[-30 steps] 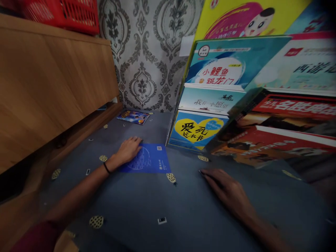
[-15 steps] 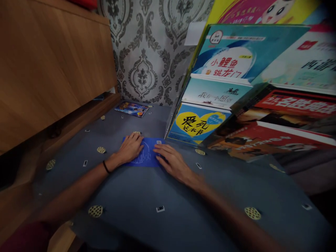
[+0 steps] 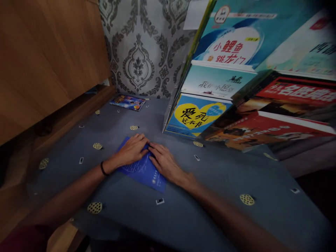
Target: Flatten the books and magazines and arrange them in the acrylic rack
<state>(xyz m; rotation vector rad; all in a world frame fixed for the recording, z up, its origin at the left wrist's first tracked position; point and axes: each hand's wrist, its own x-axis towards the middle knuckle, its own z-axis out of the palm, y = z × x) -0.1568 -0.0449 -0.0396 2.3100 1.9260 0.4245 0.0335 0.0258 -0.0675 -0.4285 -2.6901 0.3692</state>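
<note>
One blue sheet [image 3: 144, 174] lies partly under the left hand [image 3: 132, 150] and right hand [image 3: 166, 164], their grip impossible to tell.

Sheet [image 3: 144, 172]: bright blue, white print. Table [image 3: 126, 203]: slate blue-grey, patterned with yellow, black-spotted pineapples [image 3: 95, 208] and small black-and-white labels [image 3: 160, 201]. Wallpaper [image 3: 138, 66]: silvery grey, dark damask motif. Cabinet [image 3: 52, 63]: brown, wood-grained. Lowest left book [image 3: 195, 117]: blue, yellow heart, black characters. Book above it [image 3: 217, 83]: pale aqua. Booklet [image 3: 127, 102]: blue, yellow lettering. Wristband [image 3: 103, 169]: black. Sleeve [image 3: 23, 238]: apparently dark red, the corner being dim.
</note>
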